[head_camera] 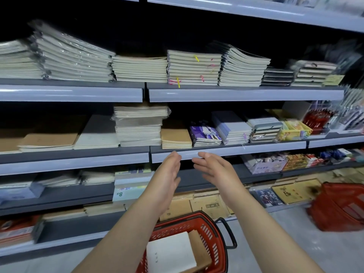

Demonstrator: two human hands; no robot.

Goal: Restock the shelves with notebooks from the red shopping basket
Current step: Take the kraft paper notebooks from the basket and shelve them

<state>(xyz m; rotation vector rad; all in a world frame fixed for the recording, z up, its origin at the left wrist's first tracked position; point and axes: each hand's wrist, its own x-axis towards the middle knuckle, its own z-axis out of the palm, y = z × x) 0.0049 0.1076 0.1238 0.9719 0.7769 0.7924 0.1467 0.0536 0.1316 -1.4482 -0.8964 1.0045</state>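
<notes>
Two red baskets were in shot. One red basket point(204, 229) sat on the floor right below the arms, black handle point(228, 233) folded out to the right, and it had a white notebook point(170, 251) lying flat on top of a brown notebook point(199, 247); the white one's long side ran roughly away from the camera, tilted a bit to the left. Couldn't tell how many more were under them. A second red basket point(342, 207) sat further right on the floor, too blurry to see inside.

Both hands were up in front of the middle shelf edge point(226, 152), holding nothing. Left hand point(167, 174) had straight fingers, palm facing right; right hand point(212, 170) was loosely spread with the palm facing left, the two just beside each other, not touching.

Right above them on that shelf was a short brown stack point(176, 137), much lower than the tall wrapped stack point(138, 127) on its left, so there was plenty of headroom over it. A purple stack point(204, 134) sat just right of it. Top shelf stacks point(193, 67) were packed side by side, spines facing back and page edges out front.
</notes>
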